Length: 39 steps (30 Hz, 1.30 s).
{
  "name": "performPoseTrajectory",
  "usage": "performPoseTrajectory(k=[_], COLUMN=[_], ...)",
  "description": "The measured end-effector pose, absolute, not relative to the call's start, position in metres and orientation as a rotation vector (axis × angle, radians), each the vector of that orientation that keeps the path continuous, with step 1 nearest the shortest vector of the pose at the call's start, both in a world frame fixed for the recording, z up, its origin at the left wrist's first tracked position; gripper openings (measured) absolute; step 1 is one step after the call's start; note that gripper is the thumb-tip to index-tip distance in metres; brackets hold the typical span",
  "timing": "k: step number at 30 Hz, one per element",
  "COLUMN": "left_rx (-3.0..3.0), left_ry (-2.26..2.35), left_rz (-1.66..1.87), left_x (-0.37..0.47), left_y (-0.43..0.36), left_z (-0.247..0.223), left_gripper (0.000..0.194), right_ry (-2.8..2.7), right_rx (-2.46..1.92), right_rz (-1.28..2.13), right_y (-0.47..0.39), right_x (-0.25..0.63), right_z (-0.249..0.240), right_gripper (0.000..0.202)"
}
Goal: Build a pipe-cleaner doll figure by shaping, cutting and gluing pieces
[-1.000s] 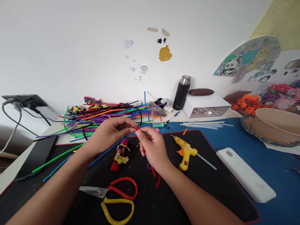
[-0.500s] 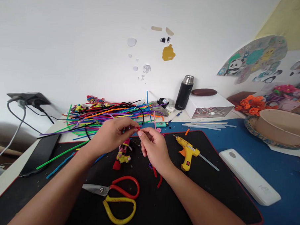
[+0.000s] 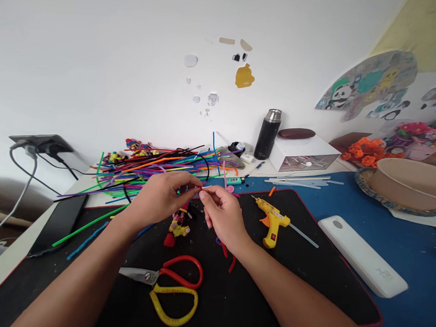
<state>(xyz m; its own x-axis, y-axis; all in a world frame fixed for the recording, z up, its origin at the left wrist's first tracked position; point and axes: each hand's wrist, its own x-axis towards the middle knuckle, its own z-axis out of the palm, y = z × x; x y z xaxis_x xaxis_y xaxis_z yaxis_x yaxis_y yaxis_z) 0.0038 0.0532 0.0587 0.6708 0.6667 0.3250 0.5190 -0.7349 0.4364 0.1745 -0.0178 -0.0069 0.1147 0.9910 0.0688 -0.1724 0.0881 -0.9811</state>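
Both hands meet mid-counter above the black mat: left hand and right hand each pinch a tiny red pipe-cleaner piece between fingertips, right over the little figure; scissors sit by the near edge.

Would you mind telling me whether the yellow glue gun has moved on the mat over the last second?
No. The glue gun lies in the same spot on the black mat, right of the hands; only the camera shifted slightly.

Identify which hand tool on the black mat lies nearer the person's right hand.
The yellow glue gun beside the right hand; the red-and-yellow-handled scissors lie farther toward the camera.
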Motion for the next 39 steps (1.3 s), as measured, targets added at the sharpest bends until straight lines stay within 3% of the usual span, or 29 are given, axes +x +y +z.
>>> performPoseTrajectory(k=[16,39], left_rx=[2.205,2.054], left_ry=[1.026,1.090], left_rz=[0.461,0.341], left_x=[0.005,-0.004], left_y=[0.057,0.066], left_z=[0.068,0.064], left_gripper=[0.042,0.039], right_ry=[-1.066,-1.144], right_rx=[-1.079,-1.091], right_rz=[1.157,1.182], right_y=[-0.019,-0.019], right_x=[0.175,0.173], right_z=[-0.008,-0.010], right_gripper=[0.033,0.034])
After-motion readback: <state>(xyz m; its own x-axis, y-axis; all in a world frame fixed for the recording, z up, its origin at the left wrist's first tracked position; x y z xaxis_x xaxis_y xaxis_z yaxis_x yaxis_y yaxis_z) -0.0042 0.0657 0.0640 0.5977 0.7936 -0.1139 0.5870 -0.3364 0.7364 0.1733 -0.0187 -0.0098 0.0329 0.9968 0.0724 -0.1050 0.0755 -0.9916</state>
